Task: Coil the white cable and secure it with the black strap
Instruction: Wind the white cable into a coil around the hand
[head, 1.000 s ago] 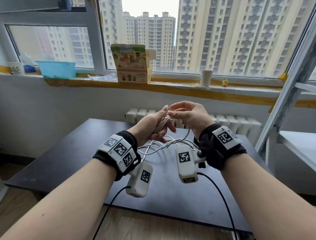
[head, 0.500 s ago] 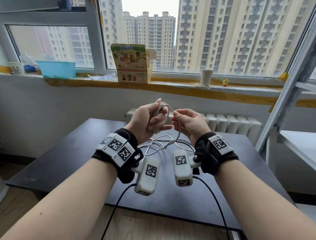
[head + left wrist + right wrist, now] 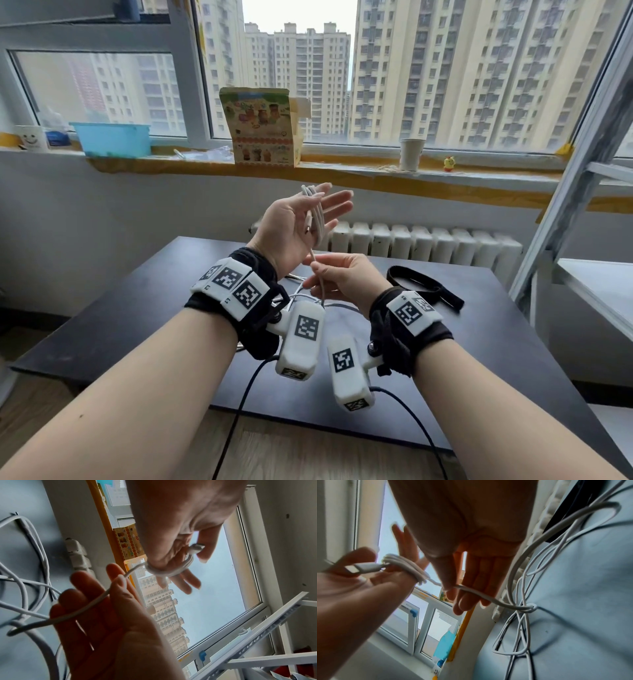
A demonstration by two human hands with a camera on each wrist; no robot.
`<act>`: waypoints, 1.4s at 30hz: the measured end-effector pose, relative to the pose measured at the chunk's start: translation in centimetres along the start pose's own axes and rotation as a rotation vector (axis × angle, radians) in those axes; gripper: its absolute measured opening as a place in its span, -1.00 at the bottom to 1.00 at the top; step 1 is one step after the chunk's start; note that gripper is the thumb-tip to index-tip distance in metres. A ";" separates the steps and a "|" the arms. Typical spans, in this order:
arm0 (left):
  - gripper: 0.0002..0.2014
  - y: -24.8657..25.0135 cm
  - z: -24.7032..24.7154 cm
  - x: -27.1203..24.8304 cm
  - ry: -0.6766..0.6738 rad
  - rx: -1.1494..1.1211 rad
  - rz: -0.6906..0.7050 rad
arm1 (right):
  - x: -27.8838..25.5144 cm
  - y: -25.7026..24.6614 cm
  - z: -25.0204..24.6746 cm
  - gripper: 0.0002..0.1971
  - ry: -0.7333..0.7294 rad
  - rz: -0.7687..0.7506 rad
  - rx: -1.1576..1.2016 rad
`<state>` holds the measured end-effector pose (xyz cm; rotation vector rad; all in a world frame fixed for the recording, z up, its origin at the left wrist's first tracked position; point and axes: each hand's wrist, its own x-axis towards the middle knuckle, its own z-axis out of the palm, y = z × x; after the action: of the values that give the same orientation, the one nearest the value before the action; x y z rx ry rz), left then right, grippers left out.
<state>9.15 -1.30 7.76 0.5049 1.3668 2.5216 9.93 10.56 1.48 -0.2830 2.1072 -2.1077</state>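
The white cable (image 3: 317, 219) is up in the air now, several turns of it looped round the straight fingers of the left hand (image 3: 294, 226), which is held upright, palm toward the person, so it works as a bobbin. The plug end (image 3: 362, 567) lies across that palm, tucked under the turns, likely so the start of the coil cannot slip out. The fingers are spread and straight rather than curled, which keeps the loops wide and even.

Just below, the right hand (image 3: 342, 279) pinches the running strand between thumb and fingertips (image 3: 448, 586), the other fingers relaxed. The judgement here is that this grip feeds and tensions the cable, guiding each new turn up onto the left hand.

From that pinch the strand drops to a slack tangle (image 3: 524, 607) lying on the dark table (image 3: 120, 308) beneath both wrists. One crossing there looks like a knot or a snag; that could catch as more cable is drawn up. Plenty remains loose, so the coiling seems only partly done.

The black strap (image 3: 424, 286) lies flat on the table to the right of the right hand, near but untouched, waiting for the coil to be finished. Beyond the left hand's fingertips sits a white radiator (image 3: 428, 243) under the window.
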 end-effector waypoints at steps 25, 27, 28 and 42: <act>-0.35 -0.6 -1.4 0.6 0.100 0.503 -0.090 | -0.3 -3.7 -1.4 -0.85 0.120 -0.165 -0.437; -0.35 -0.7 -1.4 0.6 0.071 0.535 -0.108 | -0.1 -4.0 -1.4 -0.86 0.159 -0.194 -0.432; -0.35 -0.7 -1.4 0.6 0.061 0.526 -0.120 | -0.1 -4.2 -1.4 -0.84 0.175 -0.212 -0.419; -0.46 -0.3 -1.2 -0.3 -0.002 1.101 -0.113 | 0.2 -4.8 -2.1 -0.73 0.278 -0.266 -0.335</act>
<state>8.97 -2.21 6.84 0.5538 2.5994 1.4632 9.36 12.59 6.25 -0.3414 2.7278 -2.0148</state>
